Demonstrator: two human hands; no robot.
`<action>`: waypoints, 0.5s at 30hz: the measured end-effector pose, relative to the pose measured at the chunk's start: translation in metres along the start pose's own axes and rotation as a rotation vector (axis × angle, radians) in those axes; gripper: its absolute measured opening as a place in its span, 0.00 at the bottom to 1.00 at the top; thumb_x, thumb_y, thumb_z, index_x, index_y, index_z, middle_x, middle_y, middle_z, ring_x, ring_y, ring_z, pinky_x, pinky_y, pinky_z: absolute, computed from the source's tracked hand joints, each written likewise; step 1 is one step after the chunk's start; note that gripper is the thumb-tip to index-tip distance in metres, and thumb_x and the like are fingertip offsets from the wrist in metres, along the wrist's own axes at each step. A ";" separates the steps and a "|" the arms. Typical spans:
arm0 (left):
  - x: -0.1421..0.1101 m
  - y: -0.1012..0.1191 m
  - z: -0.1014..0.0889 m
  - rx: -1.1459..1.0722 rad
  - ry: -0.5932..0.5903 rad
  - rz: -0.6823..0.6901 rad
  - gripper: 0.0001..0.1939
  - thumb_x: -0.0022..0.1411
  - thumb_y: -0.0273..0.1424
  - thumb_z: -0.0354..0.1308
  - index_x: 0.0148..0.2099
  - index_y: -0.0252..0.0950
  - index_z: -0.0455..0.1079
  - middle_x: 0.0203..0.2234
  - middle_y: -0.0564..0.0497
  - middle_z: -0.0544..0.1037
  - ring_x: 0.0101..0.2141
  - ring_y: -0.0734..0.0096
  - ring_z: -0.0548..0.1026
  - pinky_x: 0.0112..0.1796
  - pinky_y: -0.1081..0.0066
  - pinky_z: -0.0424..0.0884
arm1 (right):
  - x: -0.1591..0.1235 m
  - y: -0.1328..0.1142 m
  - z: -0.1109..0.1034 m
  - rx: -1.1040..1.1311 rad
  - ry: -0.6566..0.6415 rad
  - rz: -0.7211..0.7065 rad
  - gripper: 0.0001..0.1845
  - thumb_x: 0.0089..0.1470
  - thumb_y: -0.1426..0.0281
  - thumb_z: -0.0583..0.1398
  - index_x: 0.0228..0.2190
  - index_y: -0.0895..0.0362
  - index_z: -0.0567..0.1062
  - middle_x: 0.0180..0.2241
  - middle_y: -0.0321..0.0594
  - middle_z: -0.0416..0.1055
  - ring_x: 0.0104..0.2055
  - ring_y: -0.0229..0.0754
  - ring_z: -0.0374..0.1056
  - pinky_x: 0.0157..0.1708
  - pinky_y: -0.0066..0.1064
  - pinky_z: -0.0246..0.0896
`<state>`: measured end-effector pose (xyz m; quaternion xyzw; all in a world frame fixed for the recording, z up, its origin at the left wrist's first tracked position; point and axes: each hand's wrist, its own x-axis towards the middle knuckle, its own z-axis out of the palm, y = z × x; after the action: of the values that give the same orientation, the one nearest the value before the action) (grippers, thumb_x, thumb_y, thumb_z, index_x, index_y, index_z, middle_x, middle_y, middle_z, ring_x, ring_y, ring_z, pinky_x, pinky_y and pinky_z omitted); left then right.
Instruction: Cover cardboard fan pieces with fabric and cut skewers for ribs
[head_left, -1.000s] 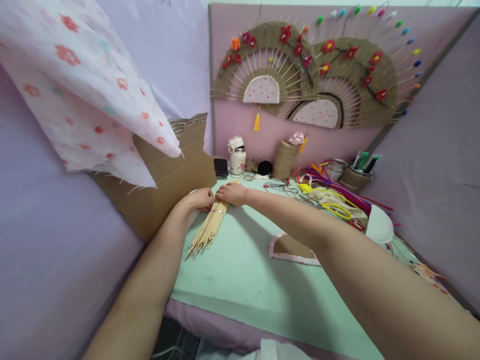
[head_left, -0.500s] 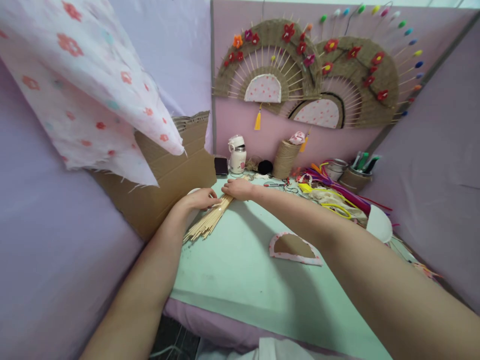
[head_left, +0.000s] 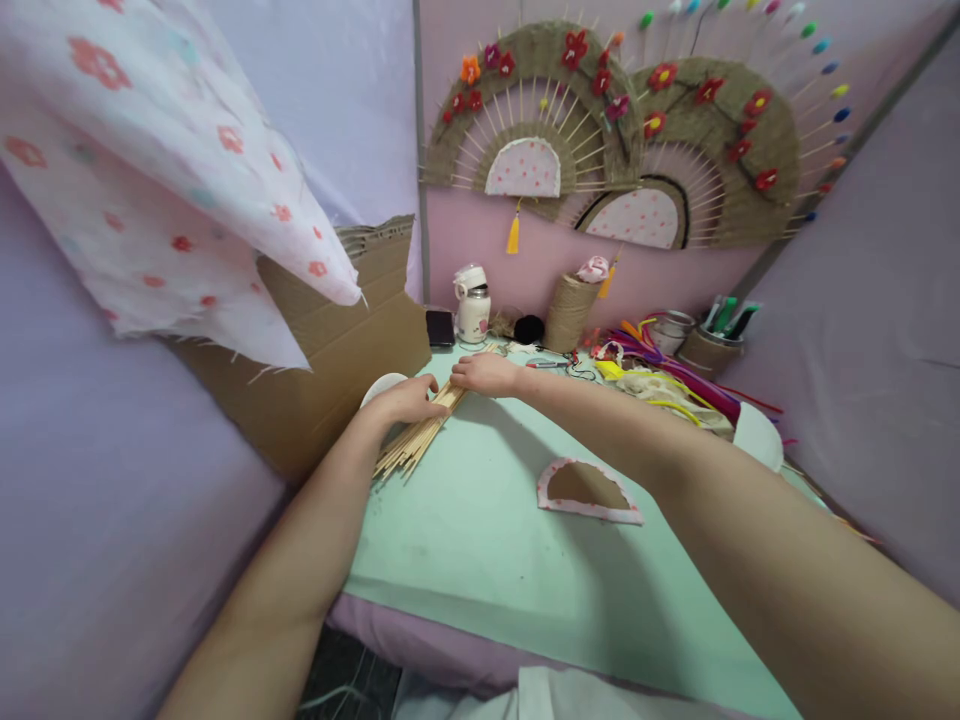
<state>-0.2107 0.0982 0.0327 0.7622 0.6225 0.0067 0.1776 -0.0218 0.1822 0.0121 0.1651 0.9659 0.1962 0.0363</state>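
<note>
the left hand [head_left: 411, 399] has shifted right over the sticks [head_left: 414, 443], thumb parted from fingers; the right hand [head_left: 486, 375] covers their far part, grip hidden, so both now attend them.

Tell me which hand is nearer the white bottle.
Right. The right hand is just in front of the white bottle, over the far part of the sticks; the left hand is farther away, nearer the person and leftward.

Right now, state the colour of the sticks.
The sticks are pale yellowish tan; head view.
</note>
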 end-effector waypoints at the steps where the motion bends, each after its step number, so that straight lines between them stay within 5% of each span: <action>1: -0.001 0.003 0.001 0.021 0.016 0.010 0.28 0.50 0.46 0.57 0.50 0.36 0.65 0.44 0.45 0.76 0.39 0.62 0.74 0.32 0.72 0.65 | 0.000 0.000 0.000 -0.001 -0.001 -0.005 0.10 0.61 0.73 0.50 0.41 0.60 0.69 0.39 0.47 0.69 0.41 0.45 0.61 0.35 0.33 0.54; 6: -0.005 0.013 0.004 0.140 0.020 0.048 0.15 0.53 0.38 0.53 0.41 0.36 0.68 0.40 0.44 0.77 0.37 0.63 0.74 0.32 0.71 0.65 | 0.003 0.002 0.004 -0.010 -0.010 0.018 0.11 0.61 0.71 0.50 0.42 0.59 0.69 0.40 0.47 0.69 0.43 0.47 0.60 0.35 0.34 0.54; 15: -0.014 0.014 -0.007 0.257 -0.135 -0.023 0.16 0.50 0.40 0.55 0.38 0.34 0.73 0.35 0.42 0.79 0.33 0.60 0.75 0.30 0.70 0.66 | -0.027 0.037 0.013 -0.008 -0.108 0.198 0.12 0.59 0.76 0.51 0.42 0.60 0.71 0.43 0.51 0.68 0.45 0.48 0.60 0.37 0.34 0.55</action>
<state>-0.2025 0.0846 0.0456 0.7702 0.6135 -0.1264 0.1200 0.0163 0.2105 0.0146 0.2699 0.9406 0.1937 0.0696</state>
